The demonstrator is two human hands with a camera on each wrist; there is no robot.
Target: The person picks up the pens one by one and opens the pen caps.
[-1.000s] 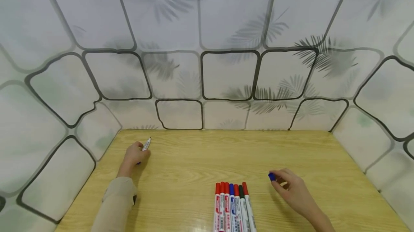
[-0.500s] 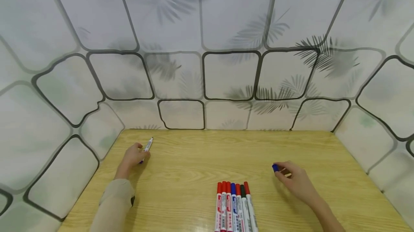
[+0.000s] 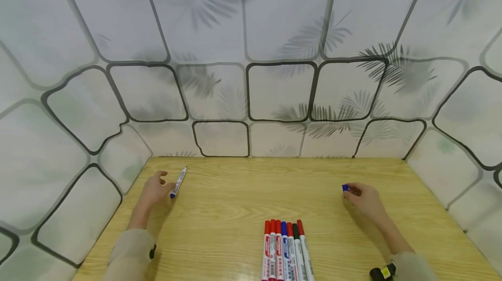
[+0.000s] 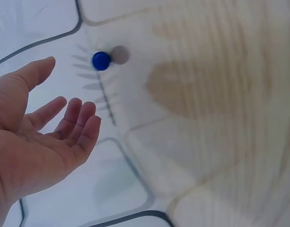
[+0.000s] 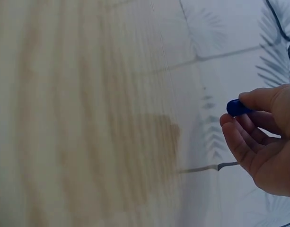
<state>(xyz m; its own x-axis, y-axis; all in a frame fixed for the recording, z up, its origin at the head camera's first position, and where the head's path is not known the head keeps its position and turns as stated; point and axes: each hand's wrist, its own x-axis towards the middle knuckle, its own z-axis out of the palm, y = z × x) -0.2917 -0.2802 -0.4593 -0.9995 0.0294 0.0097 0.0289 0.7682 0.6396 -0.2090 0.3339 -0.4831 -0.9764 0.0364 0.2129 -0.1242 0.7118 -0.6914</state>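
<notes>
On the left side of the table lies an uncapped whiteboard marker, dark tip pointing away and blue end nearer me. My left hand is beside it with fingers loosely spread. In the left wrist view, that hand holds nothing, and the marker's blue end shows apart from the fingertips. Over the right side of the table, my right hand pinches a blue marker cap between thumb and fingers. The right wrist view also shows the cap in that grip.
A row of several capped markers, with red, blue and black caps, lies side by side at the table's front middle. The wooden table meets patterned walls at the back and sides.
My left hand has let go of the marker and drawn slightly left, leaving it on the table. My right hand has moved right and farther away, still pinching the blue cap.
</notes>
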